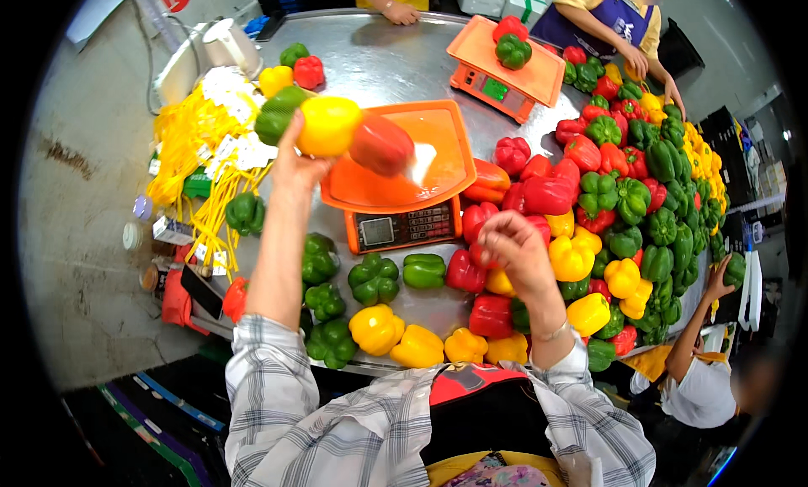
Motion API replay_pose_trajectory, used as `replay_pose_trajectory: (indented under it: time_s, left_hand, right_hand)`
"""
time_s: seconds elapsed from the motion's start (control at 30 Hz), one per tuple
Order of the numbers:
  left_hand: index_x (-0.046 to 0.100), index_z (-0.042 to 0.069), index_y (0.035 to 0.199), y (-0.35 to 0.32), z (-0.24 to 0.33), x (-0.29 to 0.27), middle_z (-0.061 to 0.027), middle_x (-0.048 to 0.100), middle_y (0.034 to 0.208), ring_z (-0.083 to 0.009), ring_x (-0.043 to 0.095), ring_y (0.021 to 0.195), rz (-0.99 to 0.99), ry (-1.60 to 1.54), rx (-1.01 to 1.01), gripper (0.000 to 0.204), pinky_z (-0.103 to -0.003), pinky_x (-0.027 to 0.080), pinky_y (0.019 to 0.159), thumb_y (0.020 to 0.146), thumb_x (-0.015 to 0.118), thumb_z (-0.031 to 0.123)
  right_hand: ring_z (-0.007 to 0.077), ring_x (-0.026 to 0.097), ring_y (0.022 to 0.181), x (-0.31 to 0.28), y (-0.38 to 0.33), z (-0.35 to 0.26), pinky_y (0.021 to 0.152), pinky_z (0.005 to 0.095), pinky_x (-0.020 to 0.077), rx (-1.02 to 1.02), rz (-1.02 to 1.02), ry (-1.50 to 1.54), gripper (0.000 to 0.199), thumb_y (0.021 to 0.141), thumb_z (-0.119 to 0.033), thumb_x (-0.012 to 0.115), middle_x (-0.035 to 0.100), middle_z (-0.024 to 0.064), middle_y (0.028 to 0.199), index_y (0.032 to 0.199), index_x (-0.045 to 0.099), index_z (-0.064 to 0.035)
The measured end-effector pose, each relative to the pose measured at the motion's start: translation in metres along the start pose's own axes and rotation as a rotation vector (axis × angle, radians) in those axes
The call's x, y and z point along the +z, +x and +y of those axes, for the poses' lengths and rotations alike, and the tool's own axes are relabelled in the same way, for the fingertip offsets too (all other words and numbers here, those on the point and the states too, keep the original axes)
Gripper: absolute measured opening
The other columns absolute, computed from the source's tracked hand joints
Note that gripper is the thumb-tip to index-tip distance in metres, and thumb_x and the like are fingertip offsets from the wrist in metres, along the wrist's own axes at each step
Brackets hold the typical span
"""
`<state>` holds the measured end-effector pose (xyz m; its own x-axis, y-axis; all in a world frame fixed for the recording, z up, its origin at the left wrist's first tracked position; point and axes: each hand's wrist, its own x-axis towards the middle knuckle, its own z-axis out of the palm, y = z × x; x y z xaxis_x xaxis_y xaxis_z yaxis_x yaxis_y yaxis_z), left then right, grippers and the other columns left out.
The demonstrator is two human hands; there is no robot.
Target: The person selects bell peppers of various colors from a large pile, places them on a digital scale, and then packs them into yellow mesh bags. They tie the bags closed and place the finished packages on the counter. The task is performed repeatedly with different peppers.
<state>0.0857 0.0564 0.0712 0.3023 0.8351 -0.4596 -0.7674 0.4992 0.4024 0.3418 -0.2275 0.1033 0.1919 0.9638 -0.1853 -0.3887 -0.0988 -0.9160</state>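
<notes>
My left hand point(299, 169) is closed on bell peppers above the orange scale pan point(438, 142). A yellow bell pepper point(330, 126) sits at its fingers, with a green bell pepper point(279, 115) and a red bell pepper point(381, 143) on either side in a row. The red one is slightly blurred and overlaps the pan. Above the red peppers right of the scale hovers my right hand point(523, 255), its fingers loosely curled and nothing visible in them. Below the pan, the scale's keypad and display point(404, 228) face me.
A heap of mixed bell peppers point(623, 192) covers the table's right side. Several peppers line the near edge. Yellow straps with white tags point(215, 142) lie at left. A second orange scale point(505, 66) carries two peppers. Co-workers' hands point(635, 62) reach in at far right.
</notes>
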Motion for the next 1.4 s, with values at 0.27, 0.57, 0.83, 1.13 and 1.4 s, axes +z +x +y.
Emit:
replay_pose_trajectory:
  time_s: [0.27,0.57,0.83,1.13,1.4]
  left_hand:
    - [0.05,0.017,0.134,0.176,0.041,0.019,-0.013,0.056,0.134,-0.0394,0.055,0.121,0.078,0.191,0.101,0.052,-0.065,0.045,0.096,0.091,0.066,0.041]
    - [0.043,0.011,0.14,0.29,0.032,0.0,-0.0138,0.04,0.149,-0.0423,0.047,0.13,0.292,-0.11,-0.037,0.047,-0.064,0.046,0.101,0.096,0.06,0.018]
    - [0.051,0.0,0.128,0.164,0.068,0.024,-0.016,0.055,0.133,-0.0352,0.054,0.124,-0.037,0.32,0.14,0.041,-0.048,0.051,0.101,0.091,0.066,0.008]
    - [0.06,0.001,0.119,-0.097,-0.001,-0.046,-0.0048,0.064,0.102,-0.0128,0.063,0.09,-0.152,1.026,0.181,0.026,-0.027,0.053,0.083,0.094,0.063,0.01]
    - [0.062,0.004,0.114,-0.235,-0.161,-0.094,-0.0144,0.063,0.105,-0.0288,0.063,0.098,-0.757,1.766,0.17,0.037,-0.037,0.051,0.088,0.079,0.073,0.006]
  right_hand:
    - [0.0079,0.061,0.078,-0.001,-0.034,0.014,0.073,0.0221,0.0509,0.309,-0.061,0.029,0.011,0.095,-0.005,0.062,0.065,0.0017,0.093,0.106,0.061,-0.0035]
    - [0.0071,0.061,0.079,0.002,-0.016,0.025,0.073,0.0213,0.0507,0.427,0.005,0.02,0.01,0.095,-0.003,0.061,0.066,0.0027,0.093,0.106,0.061,-0.0022]
    - [0.0055,0.058,0.081,0.02,-0.025,0.016,0.074,0.021,0.049,0.355,-0.099,-0.055,0.011,0.097,-0.005,0.06,0.063,0.0014,0.093,0.107,0.06,-0.0023]
    - [0.0201,0.063,0.075,-0.018,-0.088,0.021,0.065,0.0277,0.0497,-0.131,0.108,-0.888,0.019,0.085,0.004,0.062,0.064,0.0105,0.088,0.103,0.065,0.0]
    - [0.0318,0.063,0.082,-0.044,-0.151,0.05,0.07,0.0384,0.0514,-0.213,0.102,-1.116,0.014,0.084,0.001,0.064,0.063,0.0143,0.089,0.098,0.065,-0.0003]
